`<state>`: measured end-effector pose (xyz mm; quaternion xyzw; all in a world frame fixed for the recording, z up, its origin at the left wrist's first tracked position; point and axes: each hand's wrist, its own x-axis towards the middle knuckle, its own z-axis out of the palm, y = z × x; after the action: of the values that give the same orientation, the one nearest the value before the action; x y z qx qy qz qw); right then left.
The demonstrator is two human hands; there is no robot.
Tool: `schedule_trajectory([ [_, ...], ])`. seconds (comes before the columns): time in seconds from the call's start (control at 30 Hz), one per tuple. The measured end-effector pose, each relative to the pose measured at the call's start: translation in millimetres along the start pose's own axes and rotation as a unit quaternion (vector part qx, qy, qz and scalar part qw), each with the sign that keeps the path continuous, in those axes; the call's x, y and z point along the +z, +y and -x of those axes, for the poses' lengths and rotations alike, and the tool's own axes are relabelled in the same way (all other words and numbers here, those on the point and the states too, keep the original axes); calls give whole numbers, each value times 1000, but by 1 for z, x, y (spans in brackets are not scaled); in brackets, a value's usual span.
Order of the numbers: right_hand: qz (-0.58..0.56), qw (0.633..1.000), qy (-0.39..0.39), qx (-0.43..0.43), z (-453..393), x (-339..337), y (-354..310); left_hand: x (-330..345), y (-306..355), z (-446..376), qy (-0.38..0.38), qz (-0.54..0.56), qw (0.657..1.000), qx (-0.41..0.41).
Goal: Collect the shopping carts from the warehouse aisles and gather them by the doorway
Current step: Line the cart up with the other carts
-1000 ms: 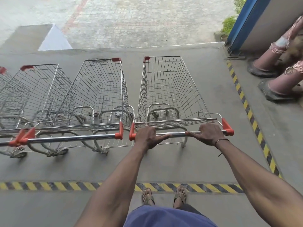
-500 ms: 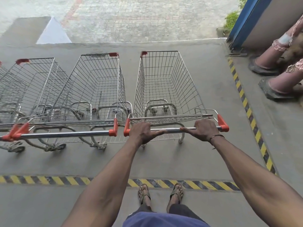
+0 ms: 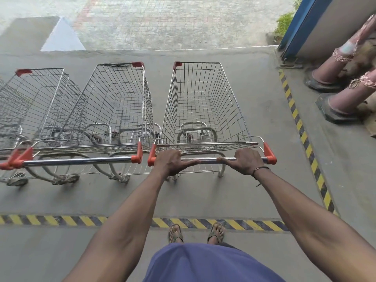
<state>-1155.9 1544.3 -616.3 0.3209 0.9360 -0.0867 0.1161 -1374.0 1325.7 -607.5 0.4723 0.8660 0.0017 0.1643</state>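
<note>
An empty wire shopping cart (image 3: 203,102) stands in front of me on the concrete floor, its steel handle bar (image 3: 209,159) capped with orange ends. My left hand (image 3: 171,162) grips the bar near its left end. Near the right end, my right hand (image 3: 245,160) grips the same bar. Directly to the left stands a second empty cart (image 3: 114,106), almost touching mine, and a third cart (image 3: 38,102) beyond it; the three handles line up in a row.
A yellow-black striped line (image 3: 61,220) crosses the floor at my feet and another striped line (image 3: 305,139) runs along the right. Two brown cones (image 3: 333,66) and a blue door frame (image 3: 301,23) stand at the right. Paved ground (image 3: 173,21) lies beyond the concrete edge.
The cart rolled a little forward until its handle drew level with the row on the left. Both hands kept their grip on the bar.
</note>
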Motion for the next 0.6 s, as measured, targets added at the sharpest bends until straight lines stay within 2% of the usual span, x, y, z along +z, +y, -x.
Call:
schedule_trajectory([
  [0.37,-6,1000,0,27,17,6,-14,1,-11,8,-4,-6,1000,20],
  [0.6,-57,997,-19,38,18,4,-14,-5,-8,11,-19,-7,1000,22],
])
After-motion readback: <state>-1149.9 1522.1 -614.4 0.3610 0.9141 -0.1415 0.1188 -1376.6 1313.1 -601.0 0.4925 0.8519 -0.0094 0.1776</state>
